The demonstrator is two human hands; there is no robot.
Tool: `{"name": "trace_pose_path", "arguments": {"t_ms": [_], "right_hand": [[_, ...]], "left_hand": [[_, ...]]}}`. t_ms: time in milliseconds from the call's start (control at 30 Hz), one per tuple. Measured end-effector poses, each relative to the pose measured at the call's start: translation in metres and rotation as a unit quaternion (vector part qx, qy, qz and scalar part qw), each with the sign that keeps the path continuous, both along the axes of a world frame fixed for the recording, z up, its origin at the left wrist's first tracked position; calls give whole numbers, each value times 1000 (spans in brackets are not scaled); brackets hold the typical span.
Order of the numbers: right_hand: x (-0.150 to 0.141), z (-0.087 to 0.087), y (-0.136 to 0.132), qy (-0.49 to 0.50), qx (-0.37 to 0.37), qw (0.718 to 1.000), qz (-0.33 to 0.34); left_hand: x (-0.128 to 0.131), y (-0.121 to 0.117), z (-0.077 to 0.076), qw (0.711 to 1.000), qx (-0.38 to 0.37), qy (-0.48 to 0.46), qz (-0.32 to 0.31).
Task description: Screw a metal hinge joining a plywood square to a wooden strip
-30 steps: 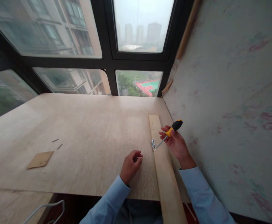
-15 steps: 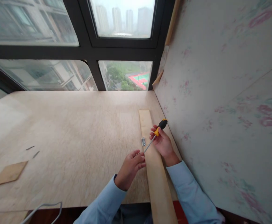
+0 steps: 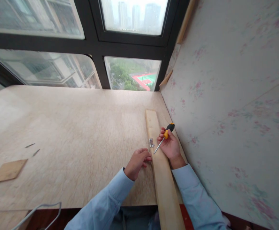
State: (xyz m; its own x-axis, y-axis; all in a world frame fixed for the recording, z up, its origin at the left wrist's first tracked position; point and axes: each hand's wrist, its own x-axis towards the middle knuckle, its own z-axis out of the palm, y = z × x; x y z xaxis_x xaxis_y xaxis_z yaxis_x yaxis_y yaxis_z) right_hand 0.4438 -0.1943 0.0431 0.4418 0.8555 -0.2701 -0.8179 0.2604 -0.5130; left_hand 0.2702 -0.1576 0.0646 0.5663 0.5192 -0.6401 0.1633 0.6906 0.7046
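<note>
The right hand (image 3: 170,147) grips the screwdriver (image 3: 166,134), its fingers wrapped loosely round the yellow part. The black handle end rises beyond those fingers, and the shaft slants down to the left of them, its tip just over or on the plank (image 3: 165,185); which of the two, I cannot tell.

The left hand (image 3: 136,162) is beside the plank's left edge, fingers bent toward the screwdriver tip, which is just to their right. Whether these fingers pinch something small or touch the plank, I cannot tell.

The hinge (image 3: 151,142) sits at the plank's left edge, just ahead of the left fingertips and just left of the right fingers. The plank runs under the right fingers, reaching ahead of them and back past the near edge of the table (image 3: 86,127).

Well to the left of the left fingers lie a card (image 3: 9,171) and two slivers (image 3: 30,145). The cable (image 3: 41,206) is nearer the body, left of both hands.
</note>
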Motion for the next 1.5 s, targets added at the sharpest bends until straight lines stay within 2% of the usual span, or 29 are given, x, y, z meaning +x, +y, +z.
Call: {"name": "trace_pose_path", "arguments": {"t_ms": [167, 433, 567, 700, 867, 1067, 1167, 1300, 1500], "right_hand": [[2, 1, -1, -29, 9, 1000, 4], [7, 0, -1, -39, 28, 999, -2], [7, 15, -5, -73, 45, 996, -27], [6, 36, -15, -143, 28, 988, -49], [7, 51, -24, -205, 14, 978, -33], [4, 69, -14, -292, 32, 956, -3], [-3, 76, -7, -341, 40, 939, -14], [-14, 74, -9, -410, 33, 910, -45], [-21, 66, -19, -465, 41, 883, -37]], "left_hand": [[11, 15, -8, 997, 58, 36, -43], [29, 30, -9, 991, 70, 33, -107], [33, 34, -12, 988, 95, 61, -106], [37, 37, -16, 984, 105, 90, -116], [37, 37, -15, 980, 121, 93, -124], [32, 38, -12, 984, 102, 82, -117], [30, 39, -14, 985, 102, 73, -116], [29, 39, -16, 984, 105, 72, -122], [30, 37, -19, 981, 125, 76, -125]]}}
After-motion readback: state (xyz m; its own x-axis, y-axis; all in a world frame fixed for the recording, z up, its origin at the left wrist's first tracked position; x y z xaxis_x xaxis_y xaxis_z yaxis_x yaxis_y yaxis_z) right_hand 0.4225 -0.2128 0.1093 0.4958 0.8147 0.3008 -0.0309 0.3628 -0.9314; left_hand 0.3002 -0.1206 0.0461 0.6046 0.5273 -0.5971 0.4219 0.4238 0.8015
